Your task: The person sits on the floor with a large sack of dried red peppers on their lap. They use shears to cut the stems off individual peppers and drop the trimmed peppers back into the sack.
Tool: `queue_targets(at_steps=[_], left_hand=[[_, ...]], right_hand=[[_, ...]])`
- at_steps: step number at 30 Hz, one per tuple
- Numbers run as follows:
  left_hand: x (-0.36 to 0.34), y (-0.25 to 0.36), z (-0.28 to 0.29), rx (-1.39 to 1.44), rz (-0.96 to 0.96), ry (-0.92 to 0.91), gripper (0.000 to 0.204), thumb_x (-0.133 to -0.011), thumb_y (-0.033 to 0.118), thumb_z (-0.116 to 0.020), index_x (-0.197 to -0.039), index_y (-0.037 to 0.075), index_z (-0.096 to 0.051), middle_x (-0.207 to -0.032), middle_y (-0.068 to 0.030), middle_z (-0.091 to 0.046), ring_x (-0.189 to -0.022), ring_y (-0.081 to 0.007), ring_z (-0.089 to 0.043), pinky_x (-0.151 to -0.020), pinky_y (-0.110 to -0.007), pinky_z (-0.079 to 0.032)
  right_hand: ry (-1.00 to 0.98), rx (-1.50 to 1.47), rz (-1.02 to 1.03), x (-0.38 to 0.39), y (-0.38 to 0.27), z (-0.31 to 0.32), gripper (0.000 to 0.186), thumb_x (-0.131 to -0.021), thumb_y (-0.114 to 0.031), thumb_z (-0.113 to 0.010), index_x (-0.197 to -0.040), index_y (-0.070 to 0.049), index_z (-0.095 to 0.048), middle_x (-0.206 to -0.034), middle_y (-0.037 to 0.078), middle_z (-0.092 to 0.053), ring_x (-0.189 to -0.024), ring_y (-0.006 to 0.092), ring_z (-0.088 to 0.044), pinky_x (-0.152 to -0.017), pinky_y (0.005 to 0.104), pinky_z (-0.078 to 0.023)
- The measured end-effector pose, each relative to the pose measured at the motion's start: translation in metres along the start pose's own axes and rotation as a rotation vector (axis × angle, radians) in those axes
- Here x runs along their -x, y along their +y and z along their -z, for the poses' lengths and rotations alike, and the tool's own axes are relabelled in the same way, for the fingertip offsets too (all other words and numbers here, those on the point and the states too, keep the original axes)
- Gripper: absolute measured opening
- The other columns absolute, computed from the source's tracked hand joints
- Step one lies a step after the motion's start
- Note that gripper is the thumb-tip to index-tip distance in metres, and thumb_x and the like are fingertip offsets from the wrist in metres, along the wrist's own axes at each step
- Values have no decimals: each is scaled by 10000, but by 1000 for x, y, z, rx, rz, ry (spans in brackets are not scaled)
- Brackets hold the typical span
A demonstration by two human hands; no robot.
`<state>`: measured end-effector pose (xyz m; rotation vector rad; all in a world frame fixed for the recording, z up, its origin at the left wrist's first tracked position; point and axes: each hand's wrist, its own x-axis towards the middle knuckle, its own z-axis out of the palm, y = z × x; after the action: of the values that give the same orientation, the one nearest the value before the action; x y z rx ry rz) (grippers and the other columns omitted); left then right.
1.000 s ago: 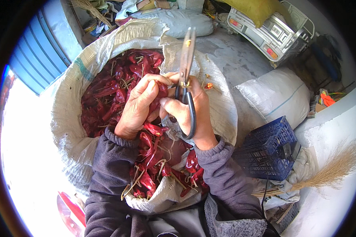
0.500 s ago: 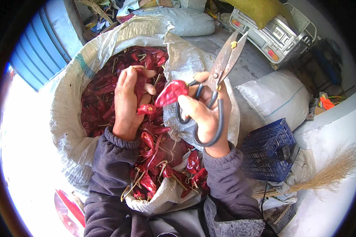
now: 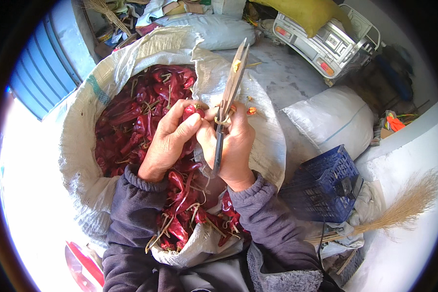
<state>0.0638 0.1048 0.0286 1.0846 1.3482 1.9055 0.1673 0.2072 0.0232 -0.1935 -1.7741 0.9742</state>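
Observation:
My left hand [image 3: 168, 137] is closed on a dried red chilli [image 3: 192, 111], its thumb over the pod. Touching close beside it, my right hand [image 3: 233, 146] grips black-handled metal scissors [image 3: 232, 88], blades pointing up, with a yellow bit stuck on them. Behind my hands a large woven sack [image 3: 75, 141] with rolled rim holds many dried chillies [image 3: 130, 116] with pale stems. A smaller white sack [image 3: 178, 258] of chillies lies in front of my body, between my forearms. Orange bits [image 3: 251, 111] lie on the sack cloth right of the scissors.
A blue plastic crate [image 3: 317, 182] and straw broom [image 3: 403, 205] are at my right, beyond them a full white sack [image 3: 328, 119]. A white vehicle rear [image 3: 321, 44] with a yellow bag stands behind. More sacks [image 3: 207, 31] lie at the back; a blue ribbed panel [image 3: 46, 68] is left.
My hands spread apart half a second ago, scissor blades parted, and have come back together. The blades now stand narrower and upright; the pod that was by my right thumb sits in my left fingers.

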Motion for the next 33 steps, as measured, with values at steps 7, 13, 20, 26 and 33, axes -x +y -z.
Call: queue_targets(at_steps=[7, 13, 20, 26, 33], left_hand=[[-8, -14, 12, 50, -48, 159, 179, -1089, 134, -574, -1185, 12, -663, -1110, -56, -711, -1020, -122, -647, -944, -290, -523], [-2, -5, 10, -13, -85, 82, 160, -1059, 101, -627, -1175, 4, -679, -1046, -43, -730, -958, -102, -653, -893, -264, -526], [-1, -9, 10, -116, -151, 47, 169, -1017, 18, -669, -1183, 5, -700, -1098, -26, -728, -1027, -107, -650, -933, -282, -531], [0, -16, 21, 6, -124, -62, 185, -1010, 33, -684, -1192, 12, -708, -1113, -32, -730, -1025, -109, -659, -933, -286, -538], [2, -10, 25, -21, -20, -204, 133, -997, 37, -699, -1123, 6, -727, -1107, -37, -736, -1013, -117, -665, -921, -289, -545]], right_hand=[[-225, 83, -225, -9, -26, 34, 624, -831, -245, -897, -1294, 12, -567, -968, 115, -711, -827, 209, -692, -749, 345, -558], [-301, 328, 41, -9, -21, 68, 879, -745, -394, -934, -1383, 46, -521, -1058, 198, -671, -983, 374, -669, -873, 470, -532], [-530, 439, -83, 4, -40, 83, 859, -727, -477, -920, -1364, -40, -544, -1002, 183, -641, -958, 402, -661, -822, 485, -529], [-552, 491, 25, 6, -33, 89, 905, -706, -489, -933, -1383, -33, -544, -995, 140, -601, -895, 351, -642, -814, 457, -518], [-595, 559, -29, 8, -31, 93, 737, -779, -533, -862, -1254, -35, -598, -936, 182, -580, -864, 389, -638, -757, 491, -508]])
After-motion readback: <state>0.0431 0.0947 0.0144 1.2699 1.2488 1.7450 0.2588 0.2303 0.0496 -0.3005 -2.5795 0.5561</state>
